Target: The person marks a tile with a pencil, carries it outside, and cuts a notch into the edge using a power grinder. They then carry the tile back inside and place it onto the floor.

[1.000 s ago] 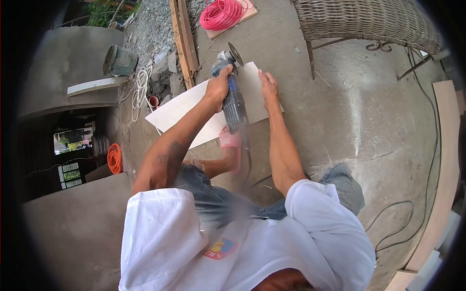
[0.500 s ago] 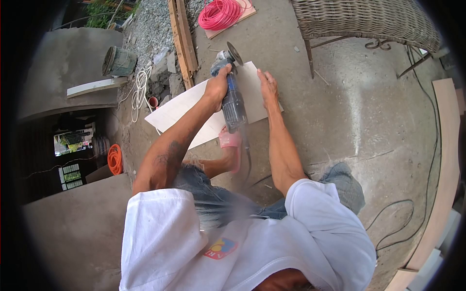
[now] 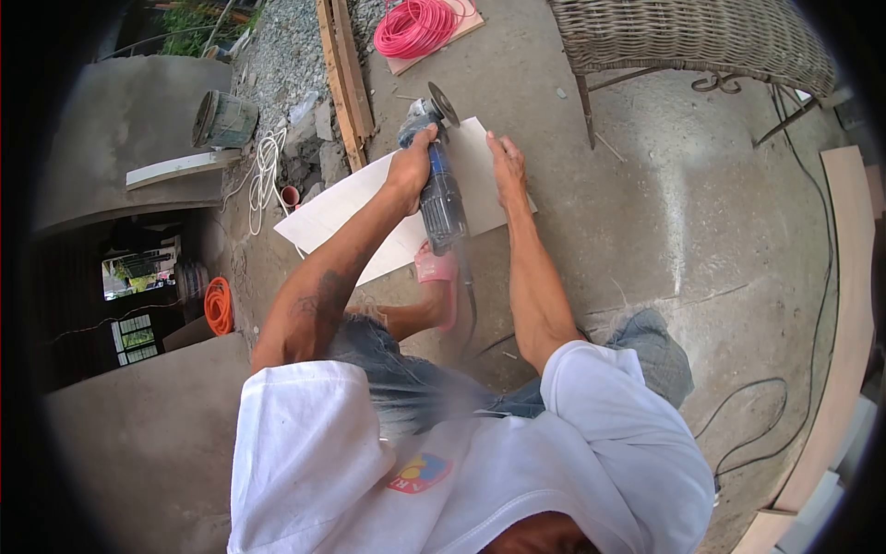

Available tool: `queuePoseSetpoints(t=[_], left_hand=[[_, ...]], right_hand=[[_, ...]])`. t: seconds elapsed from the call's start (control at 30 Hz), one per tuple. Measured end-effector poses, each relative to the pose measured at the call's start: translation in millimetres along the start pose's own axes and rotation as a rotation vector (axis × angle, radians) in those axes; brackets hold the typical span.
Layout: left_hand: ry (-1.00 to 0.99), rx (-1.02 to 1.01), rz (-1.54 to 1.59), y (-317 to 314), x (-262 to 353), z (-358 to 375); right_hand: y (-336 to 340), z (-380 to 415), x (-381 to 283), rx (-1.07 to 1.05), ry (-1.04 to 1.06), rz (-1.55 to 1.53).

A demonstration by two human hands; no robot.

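My left hand (image 3: 412, 166) is wrapped around the front of a blue-grey angle grinder (image 3: 443, 208). Its cutting disc (image 3: 444, 103) points away from me, near the far corner of a pale tile (image 3: 346, 222). Dust blurs the air by the tool's rear and its cord. At the tile's right edge is my right hand (image 3: 508, 171), closed on that edge with fingers pointing forward; some of them are hidden. A foot in a pink slipper (image 3: 437, 268) is at the tile's near edge, below the grinder.
Ahead lie wooden planks (image 3: 343, 78) and a coil of pink cord (image 3: 415, 28). A wicker seat (image 3: 692, 37) stands at the upper right. On the left are a bucket (image 3: 224, 120), white cord (image 3: 266, 175) and an orange coil (image 3: 218, 306). Black cable (image 3: 826, 240) runs along the right.
The whole view has shifted very slightly. Both hands, the grinder and the tile keep nearly the same positions relative to each other.
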State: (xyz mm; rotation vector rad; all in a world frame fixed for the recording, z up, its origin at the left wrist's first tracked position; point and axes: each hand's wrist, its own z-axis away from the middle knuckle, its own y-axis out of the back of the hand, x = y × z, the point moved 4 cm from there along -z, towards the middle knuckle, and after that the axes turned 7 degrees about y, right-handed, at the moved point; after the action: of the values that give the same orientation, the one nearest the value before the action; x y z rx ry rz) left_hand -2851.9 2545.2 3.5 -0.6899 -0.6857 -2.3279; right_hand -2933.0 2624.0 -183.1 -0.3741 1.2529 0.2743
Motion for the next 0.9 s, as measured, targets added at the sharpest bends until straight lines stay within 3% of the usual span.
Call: queuePoseSetpoints(t=[0.3, 0.53, 0.7, 0.77, 0.9], left_hand=[[0.003, -0.006, -0.002, 3, -1, -7], [0.024, -0.016, -0.028, 4, 4, -2], [-0.038, 0.093, -0.058, 9, 3, -6], [-0.031, 0.078, -0.053, 6, 3, -6], [-0.042, 0.074, -0.047, 7, 2, -7]], right_hand=[[0, 7, -6, 0.144, 0.017, 0.001], [3, 10, -7, 0.051, -0.015, -0.017], [-7, -8, 12, -0.029, -0.054, -0.086], [-13, -14, 28, 0.042, -0.022, -0.024], [-3, -3, 7, -0.035, -0.023, -0.055]])
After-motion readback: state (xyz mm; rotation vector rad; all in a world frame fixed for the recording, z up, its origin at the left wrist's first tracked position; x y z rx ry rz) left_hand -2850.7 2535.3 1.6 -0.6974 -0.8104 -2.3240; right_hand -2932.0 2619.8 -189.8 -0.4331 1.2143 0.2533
